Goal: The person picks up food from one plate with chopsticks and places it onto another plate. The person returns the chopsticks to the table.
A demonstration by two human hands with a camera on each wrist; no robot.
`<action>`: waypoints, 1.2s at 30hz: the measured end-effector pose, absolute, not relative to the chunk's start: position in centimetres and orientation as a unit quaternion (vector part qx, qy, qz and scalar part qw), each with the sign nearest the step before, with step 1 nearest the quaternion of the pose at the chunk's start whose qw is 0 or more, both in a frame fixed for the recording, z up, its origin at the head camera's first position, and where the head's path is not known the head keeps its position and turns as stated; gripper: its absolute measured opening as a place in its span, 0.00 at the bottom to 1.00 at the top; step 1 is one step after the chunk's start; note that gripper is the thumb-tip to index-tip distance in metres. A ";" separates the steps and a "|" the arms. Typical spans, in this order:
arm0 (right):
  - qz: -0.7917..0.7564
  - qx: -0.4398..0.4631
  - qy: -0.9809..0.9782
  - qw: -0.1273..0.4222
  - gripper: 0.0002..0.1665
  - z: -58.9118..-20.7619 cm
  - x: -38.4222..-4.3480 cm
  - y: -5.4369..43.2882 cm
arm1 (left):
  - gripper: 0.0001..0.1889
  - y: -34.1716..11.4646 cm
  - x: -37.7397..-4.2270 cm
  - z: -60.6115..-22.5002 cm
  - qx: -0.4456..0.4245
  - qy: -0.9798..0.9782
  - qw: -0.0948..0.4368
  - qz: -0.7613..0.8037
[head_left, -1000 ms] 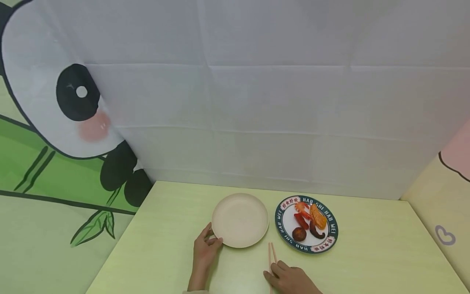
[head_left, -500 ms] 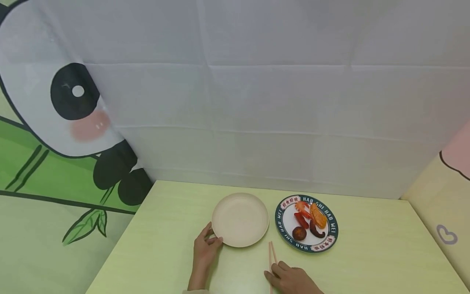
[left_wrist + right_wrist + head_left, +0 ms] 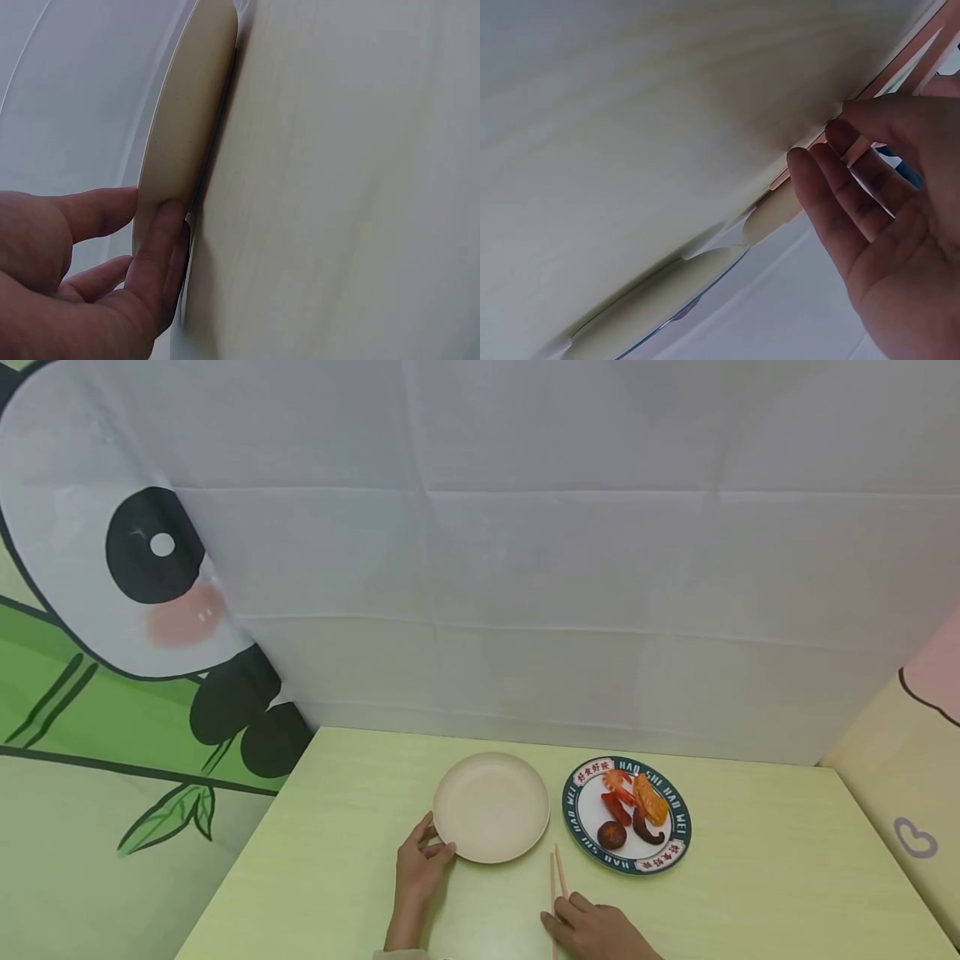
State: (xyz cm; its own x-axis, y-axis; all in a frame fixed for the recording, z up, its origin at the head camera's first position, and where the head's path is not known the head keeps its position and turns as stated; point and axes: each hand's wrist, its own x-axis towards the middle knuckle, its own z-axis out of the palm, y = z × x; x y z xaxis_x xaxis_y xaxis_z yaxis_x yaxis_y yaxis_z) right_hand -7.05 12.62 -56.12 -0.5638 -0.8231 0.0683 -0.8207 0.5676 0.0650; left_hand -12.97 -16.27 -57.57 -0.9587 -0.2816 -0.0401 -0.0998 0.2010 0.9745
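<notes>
A plain beige plate lies on the table, and my left hand grips its near left rim. In the left wrist view, thumb and fingers meet the plate's side close to the tabletop. My right hand pinches a pair of pinkish chopsticks at the front; their tips point away, slightly spread. The right wrist view has fingertips and thumb at the chopsticks, low over the table. Part of the chopsticks is hidden by the right hand.
Right of the beige plate is a round plate with a dark green lettered rim. It bears a brown mushroom, a red sausage-shaped piece, a ridged orange piece and other food pieces. A white cloth hangs behind the table.
The chopstick tips have shifted slightly away from me, the right one now reaching farther than the left. My left hand keeps its place at the beige plate.
</notes>
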 end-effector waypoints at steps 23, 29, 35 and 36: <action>0.017 0.447 -0.895 0.001 0.34 -55.6 -6.4 12.8 | 0.38 -16.3 -12.6 -56.6 0.124 -0.763 0.059 -0.632; 0.006 0.440 -0.898 -0.007 0.34 -55.3 -6.2 12.7 | 0.38 -16.3 -12.5 -56.5 0.120 -0.761 0.059 -0.635; 0.002 0.456 -0.890 0.030 0.34 -55.6 -6.1 12.9 | 0.38 -16.3 -12.5 -56.5 0.121 -0.760 0.060 -0.636; 0.001 0.457 -0.889 0.032 0.34 -55.6 -6.1 12.9 | 0.38 -16.3 -12.5 -56.5 0.121 -0.759 0.059 -0.637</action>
